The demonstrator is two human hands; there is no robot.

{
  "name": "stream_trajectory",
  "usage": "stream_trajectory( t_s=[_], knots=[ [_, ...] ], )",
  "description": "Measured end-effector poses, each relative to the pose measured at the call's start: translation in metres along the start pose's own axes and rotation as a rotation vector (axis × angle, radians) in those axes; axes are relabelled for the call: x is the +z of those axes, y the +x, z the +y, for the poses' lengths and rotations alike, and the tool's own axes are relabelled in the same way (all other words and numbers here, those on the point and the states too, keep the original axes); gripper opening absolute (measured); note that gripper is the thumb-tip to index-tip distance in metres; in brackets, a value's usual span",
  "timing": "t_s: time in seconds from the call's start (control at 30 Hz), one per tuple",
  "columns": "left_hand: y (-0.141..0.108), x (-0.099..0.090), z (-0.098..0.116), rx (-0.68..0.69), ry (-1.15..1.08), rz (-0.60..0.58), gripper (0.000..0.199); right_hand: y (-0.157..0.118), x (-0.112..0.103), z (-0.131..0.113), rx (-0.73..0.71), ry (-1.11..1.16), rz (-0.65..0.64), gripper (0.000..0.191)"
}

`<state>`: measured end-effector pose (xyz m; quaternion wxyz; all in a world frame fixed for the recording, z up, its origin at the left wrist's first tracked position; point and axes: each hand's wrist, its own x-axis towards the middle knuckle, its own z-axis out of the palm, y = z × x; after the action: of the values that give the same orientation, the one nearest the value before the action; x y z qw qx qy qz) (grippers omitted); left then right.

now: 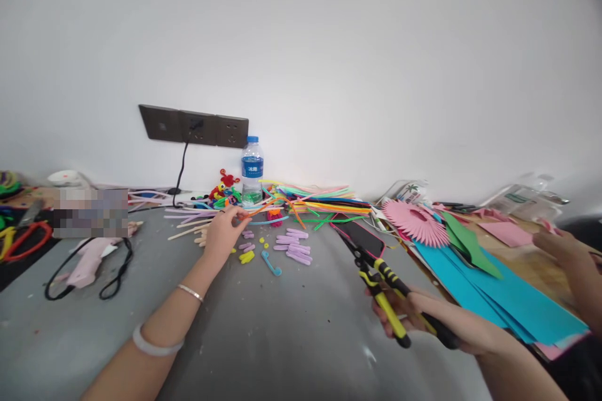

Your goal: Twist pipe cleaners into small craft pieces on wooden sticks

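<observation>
My left hand (224,232) reaches to the far part of the grey table, its fingertips closed on an orange pipe cleaner (263,208). In my right hand (409,313) is a pair of pliers (376,272) with yellow and black handles, its jaws pointing at the pile. Beyond the left fingers lies a heap of colourful pipe cleaners (329,205). Nearer me are several lilac folded pieces (298,254), yellow pieces (246,257) and a light blue bent piece (270,264). A small pink and orange figure (275,218) sits beside the heap.
A water bottle (253,169) stands against the wall. At left lie a pink glue gun (89,261) with a black cord and orange-handled scissors (35,241). A phone (360,238), blue paper (498,294) and a pink pleated ring (416,222) lie at right, near another person's hand (559,250).
</observation>
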<state>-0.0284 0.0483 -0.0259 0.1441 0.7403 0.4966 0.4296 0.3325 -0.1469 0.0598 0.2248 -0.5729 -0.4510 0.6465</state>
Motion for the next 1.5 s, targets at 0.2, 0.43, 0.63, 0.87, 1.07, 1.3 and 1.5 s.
stream_trajectory(
  t_s=[0.2,0.43,0.63,0.87,1.07,1.3,1.5],
  knots=[
    [0.000,0.000,0.000,-0.007,-0.035,-0.009,0.004,0.058,0.055,-0.032,-0.006,0.161,-0.267,0.045],
    [0.000,0.000,0.002,-0.042,-0.053,-0.018,0.007,0.121,0.079,-0.059,0.072,-0.033,-0.249,0.034],
    [0.000,0.003,0.000,-0.005,-0.070,-0.033,0.004,0.140,0.081,-0.065,0.005,-0.129,-0.268,0.030],
    [-0.001,0.004,-0.002,0.024,-0.071,-0.008,0.005,0.142,0.085,-0.067,-0.084,-0.118,-0.287,0.030],
    [-0.001,0.003,0.000,0.031,-0.063,-0.004,0.004,0.141,0.083,-0.061,-0.115,-0.132,-0.311,0.029],
    [-0.001,0.002,0.003,0.071,-0.072,0.011,0.003,0.138,0.084,-0.057,-0.149,-0.109,-0.293,0.025],
    [-0.001,0.001,0.004,0.112,-0.095,0.032,0.005,0.136,0.086,-0.052,-0.166,-0.145,-0.268,0.024]
  ],
)
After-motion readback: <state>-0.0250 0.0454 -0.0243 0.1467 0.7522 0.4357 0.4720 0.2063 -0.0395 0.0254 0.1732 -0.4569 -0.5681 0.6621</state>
